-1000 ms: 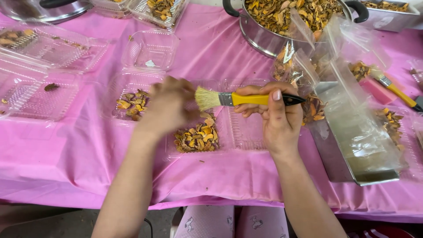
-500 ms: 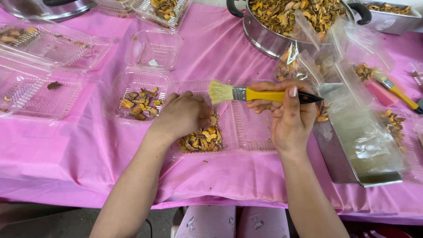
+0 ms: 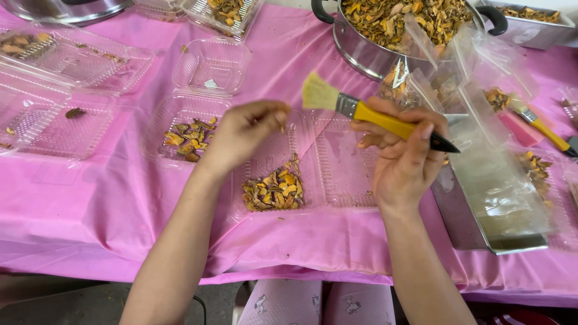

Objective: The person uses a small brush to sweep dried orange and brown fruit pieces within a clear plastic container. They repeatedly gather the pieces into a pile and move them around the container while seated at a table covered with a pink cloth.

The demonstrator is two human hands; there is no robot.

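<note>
Over the pink tablecloth [image 3: 108, 198] I am watching both bare hands hovering above an open clear clamshell tray [image 3: 346, 162]. My right hand [image 3: 404, 157] is closing firmly around the yellow handle of a paintbrush [image 3: 373, 115], fingers wrapped over it, the pale bristles pointing left and up, the dark handle tip sticking out to the right. My left hand [image 3: 244, 135] is curling almost shut, fingertips pinching together near the bristles; something small seems caught between them, but I cannot tell what it is. Beneath the left hand, a heap of dried orange-brown pieces [image 3: 274, 191] is lying in the left half of the clamshell tray, while the right half is sitting under the right hand. Just left, a second clear tray [image 3: 189, 132] is holding a few more pieces. Behind the hands, a steel pot [image 3: 385, 30] is brimming with the same dried material, and to the right a metal loaf pan [image 3: 481, 210] is lying under clear plastic bags [image 3: 481, 66], with a second yellow-handled brush [image 3: 539, 123] resting beyond it.
</note>
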